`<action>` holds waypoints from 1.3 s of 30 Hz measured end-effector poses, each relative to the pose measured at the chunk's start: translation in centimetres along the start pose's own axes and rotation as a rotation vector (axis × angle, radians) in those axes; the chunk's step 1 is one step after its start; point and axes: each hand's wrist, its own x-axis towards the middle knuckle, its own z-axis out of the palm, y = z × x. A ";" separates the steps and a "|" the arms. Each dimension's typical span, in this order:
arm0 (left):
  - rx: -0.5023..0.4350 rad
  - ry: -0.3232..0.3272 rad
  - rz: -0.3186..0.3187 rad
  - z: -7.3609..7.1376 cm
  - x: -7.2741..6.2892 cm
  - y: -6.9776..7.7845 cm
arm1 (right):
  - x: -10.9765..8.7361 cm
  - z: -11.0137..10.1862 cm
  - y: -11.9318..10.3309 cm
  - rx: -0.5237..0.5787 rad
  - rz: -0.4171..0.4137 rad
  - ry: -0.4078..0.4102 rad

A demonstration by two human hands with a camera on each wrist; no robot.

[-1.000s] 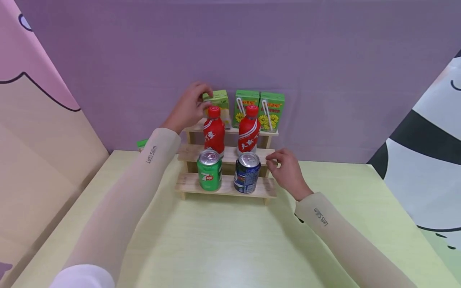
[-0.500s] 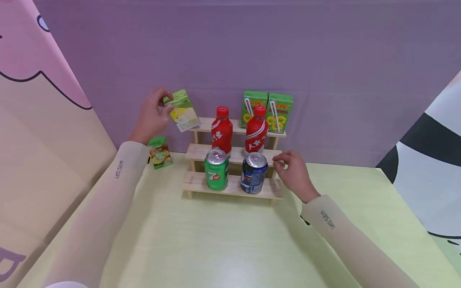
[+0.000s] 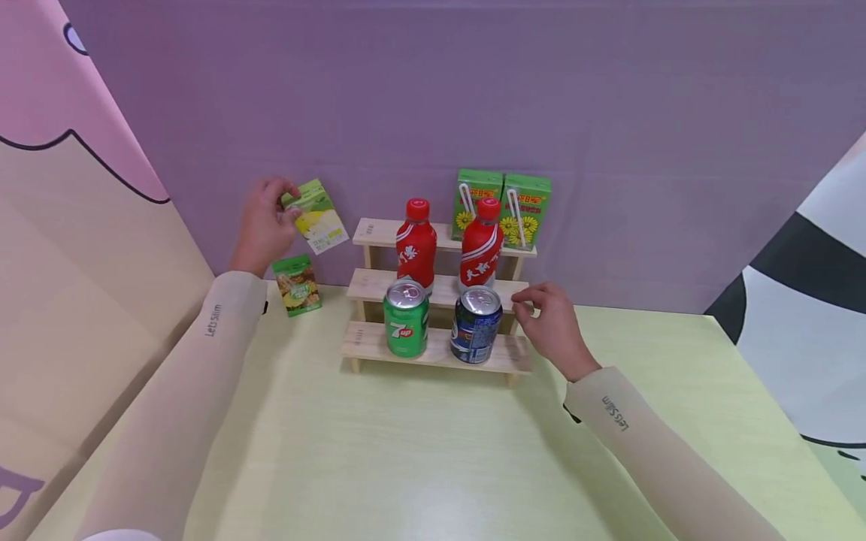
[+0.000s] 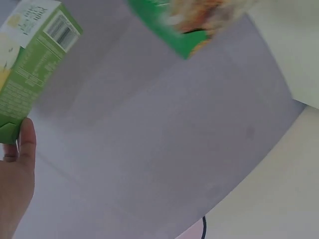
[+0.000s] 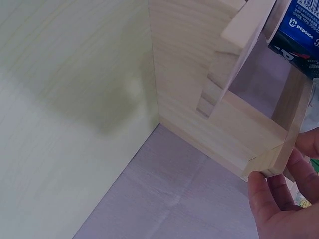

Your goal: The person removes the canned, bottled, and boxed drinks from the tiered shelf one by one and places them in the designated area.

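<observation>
My left hand (image 3: 265, 224) grips the top of a light green juice carton (image 3: 320, 225) with pear pictures. The carton is tilted, off the left end of the wooden three-step stand (image 3: 440, 349). In the left wrist view, the fingers lie at one end of the carton (image 4: 31, 64). My right hand (image 3: 551, 327) pinches the right end of the stand's middle step; the right wrist view shows thumb and fingers (image 5: 259, 196) on both sides of the board. Below the left hand, a small green snack packet (image 3: 298, 286) stands on the table against the wall.
Two green drink cartons (image 3: 526, 214) with straws stand on the top step's right side. Two red bottles (image 3: 416, 252) are on the middle step. A 7up can (image 3: 406, 323) and a blue Pepsi can (image 3: 476, 327) occupy the bottom step. A purple wall (image 3: 609, 113) rises behind.
My left hand has lifted the pear juice carton off the top step's left side and carried it left and slightly down. The right hand has stayed at the stand. The view has shifted slightly.
</observation>
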 end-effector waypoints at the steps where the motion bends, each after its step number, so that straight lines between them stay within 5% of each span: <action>1: 0.014 -0.020 0.001 0.3 -0.1 -0.2 | 0.0 0.0 0.0 -0.001 0.002 0.002; 7: 0.105 -0.211 -0.023 2.9 -0.7 -1.7 | 0.0 0.0 0.2 -0.006 -0.014 0.012; 12: 0.156 -0.293 -0.015 4.1 -1.6 -2.6 | 0.0 0.0 0.0 -0.017 -0.018 0.013; 22: 0.196 -0.298 0.009 5.0 -3.0 -4.1 | -0.1 -0.1 -0.1 -0.015 -0.006 0.011; 31: 0.207 -0.341 -0.040 4.9 -4.0 -6.3 | 0.0 0.1 -0.4 -0.008 0.006 0.001; 39: 0.157 -0.357 -0.030 4.0 -4.3 -5.4 | -0.3 0.0 -0.3 -0.011 -0.006 0.015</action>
